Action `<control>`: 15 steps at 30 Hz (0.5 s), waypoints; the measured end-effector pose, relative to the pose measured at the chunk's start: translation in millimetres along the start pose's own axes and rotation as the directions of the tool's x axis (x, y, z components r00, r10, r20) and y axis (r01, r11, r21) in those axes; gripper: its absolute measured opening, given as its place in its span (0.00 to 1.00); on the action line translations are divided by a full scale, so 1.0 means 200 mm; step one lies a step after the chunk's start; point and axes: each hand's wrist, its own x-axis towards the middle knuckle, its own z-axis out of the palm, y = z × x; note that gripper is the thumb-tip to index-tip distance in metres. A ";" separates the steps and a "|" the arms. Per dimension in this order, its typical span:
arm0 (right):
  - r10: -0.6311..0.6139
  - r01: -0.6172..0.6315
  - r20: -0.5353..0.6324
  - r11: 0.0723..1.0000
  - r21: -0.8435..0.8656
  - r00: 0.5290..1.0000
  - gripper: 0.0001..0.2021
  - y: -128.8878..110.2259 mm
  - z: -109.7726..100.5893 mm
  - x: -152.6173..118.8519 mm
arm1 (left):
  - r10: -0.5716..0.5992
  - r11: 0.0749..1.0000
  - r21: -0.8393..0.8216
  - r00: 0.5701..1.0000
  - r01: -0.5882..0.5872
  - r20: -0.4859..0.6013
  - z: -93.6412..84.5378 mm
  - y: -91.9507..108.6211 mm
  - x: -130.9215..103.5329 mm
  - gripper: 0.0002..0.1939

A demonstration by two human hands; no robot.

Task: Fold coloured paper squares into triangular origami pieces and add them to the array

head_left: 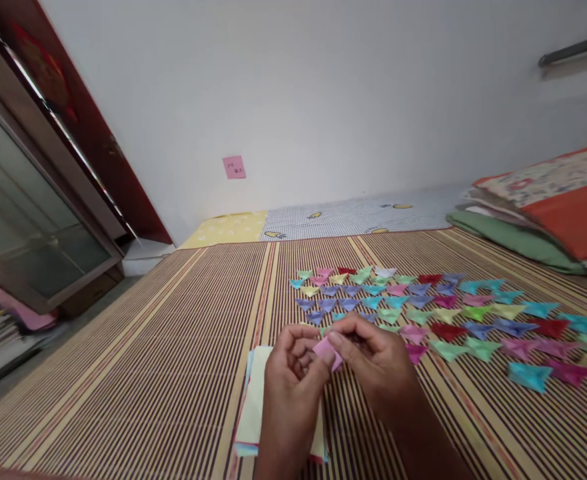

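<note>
A small folded piece of pink paper [327, 353] is pinched between both hands, above the striped mat [183, 373]. My left hand [296, 377] holds its left side with thumb and curled fingers. On its upper right side, the thumb and fingers of my right hand [373, 353] grip the paper. Under my left hand and wrist lies a stack of paper sheets [252, 407], pale yellow on top, partly hidden. Rows of small folded paper pieces [448, 350] in many colours spread over the mat behind and to the right of my hands.
Folded bedding and pillows [568, 213] lie at the right back. A pink note [234, 167] is stuck on the white wall [323, 100]. Patterned cloth [348, 217] runs along the mat's far edge. At the left stand a glass-fronted cabinet [33, 220] and a dark red door [98, 133].
</note>
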 end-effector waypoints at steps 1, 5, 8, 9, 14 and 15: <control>0.013 -0.014 0.018 1.000 0.024 1.000 0.10 0.00 0.00 0.00 | -0.027 1.000 -0.001 0.999 0.027 0.042 -0.01 0.00 0.00 0.08; 0.019 -0.022 0.047 0.998 0.065 0.999 0.10 0.01 0.01 0.00 | -0.049 0.998 0.034 0.990 0.045 0.129 -0.04 0.01 0.02 0.21; -0.027 0.026 0.031 1.000 0.015 0.999 0.10 0.02 0.02 0.00 | -0.077 0.996 0.050 0.990 0.071 0.122 -0.05 0.01 0.01 0.19; -0.034 0.034 0.030 0.999 0.011 0.999 0.10 0.02 0.02 0.00 | -0.081 0.996 0.057 0.991 0.075 0.110 -0.06 0.01 0.01 0.19; 0.025 -0.028 0.054 0.997 0.066 0.998 0.12 0.02 0.03 0.01 | -0.059 0.992 0.111 0.998 0.058 0.009 -0.06 0.02 0.01 0.17; 0.040 -0.044 0.059 0.995 0.084 0.997 0.12 0.03 0.03 0.01 | -0.043 0.991 0.129 0.999 0.045 -0.013 -0.06 0.02 0.01 0.17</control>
